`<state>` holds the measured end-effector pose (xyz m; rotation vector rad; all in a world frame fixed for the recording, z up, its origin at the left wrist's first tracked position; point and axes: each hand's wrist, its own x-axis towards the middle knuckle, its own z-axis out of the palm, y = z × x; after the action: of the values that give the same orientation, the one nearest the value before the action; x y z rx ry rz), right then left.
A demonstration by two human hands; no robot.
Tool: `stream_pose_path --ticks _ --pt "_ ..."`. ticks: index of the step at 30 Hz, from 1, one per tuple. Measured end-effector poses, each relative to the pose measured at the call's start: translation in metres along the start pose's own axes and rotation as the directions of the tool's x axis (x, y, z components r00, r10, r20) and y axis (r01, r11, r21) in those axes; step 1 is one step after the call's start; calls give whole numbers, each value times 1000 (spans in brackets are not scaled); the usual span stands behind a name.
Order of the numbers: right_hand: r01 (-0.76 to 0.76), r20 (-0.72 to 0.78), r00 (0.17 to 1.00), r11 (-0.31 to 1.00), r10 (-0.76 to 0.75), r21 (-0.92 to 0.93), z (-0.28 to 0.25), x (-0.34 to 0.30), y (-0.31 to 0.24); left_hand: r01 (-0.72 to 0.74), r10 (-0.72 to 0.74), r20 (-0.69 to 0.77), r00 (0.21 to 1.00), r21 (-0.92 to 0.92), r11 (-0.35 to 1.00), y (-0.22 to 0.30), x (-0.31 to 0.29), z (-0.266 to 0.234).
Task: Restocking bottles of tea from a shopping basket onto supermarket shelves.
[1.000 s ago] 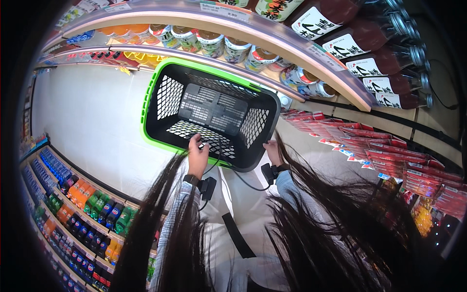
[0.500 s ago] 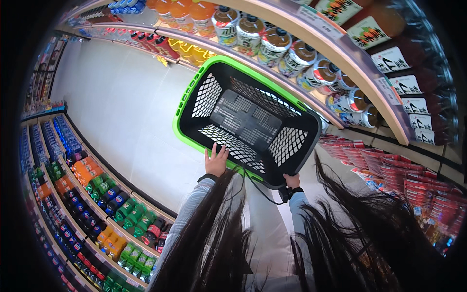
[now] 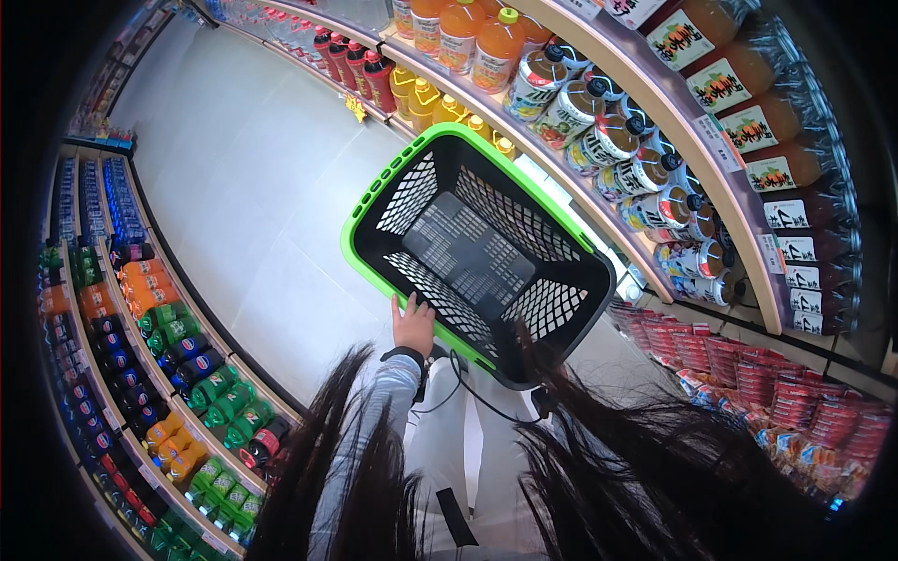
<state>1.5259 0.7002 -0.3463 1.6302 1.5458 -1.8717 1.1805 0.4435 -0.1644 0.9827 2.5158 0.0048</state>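
A black shopping basket (image 3: pixel 472 245) with a bright green rim hangs in front of me, tilted so that I look down into its bare grid floor and lattice walls. My left hand (image 3: pixel 412 325) is closed over its near green rim, with the fingertips on the inner side. Strands of dark hair cover my right hand at the basket's near right corner; its fingers are hidden. A dark wristband (image 3: pixel 404 353) circles my left wrist. Below the basket runs a thin black cable (image 3: pixel 486 404), toward a dark device at my right wrist.
On the right, a curved shelf holds label-wrapped drink bottles (image 3: pixel 603 140), orange juice bottles (image 3: pixel 500 49) and yellow bottles (image 3: pixel 423 103). Red packets (image 3: pixel 748 365) hang lower right. At left stands a soda shelf with green bottles (image 3: pixel 229 402). Pale floor (image 3: pixel 234 187) stretches between the shelves.
The view has shifted along the aisle, and the right shelf's bottles now sit lower and farther right. My right hand, visible before on the basket's corner, is now behind hair. The left hand keeps its hold.
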Motion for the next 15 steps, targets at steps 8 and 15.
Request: stream_pose_path --ticks 8,15 --pt "480 317 864 831 -391 -281 197 -99 -138 297 -298 61 952 33 954 -122 -79 -14" --pt "219 171 975 757 -143 -615 249 -101 -217 228 -225 51 973 -46 973 -108 -75 -27"
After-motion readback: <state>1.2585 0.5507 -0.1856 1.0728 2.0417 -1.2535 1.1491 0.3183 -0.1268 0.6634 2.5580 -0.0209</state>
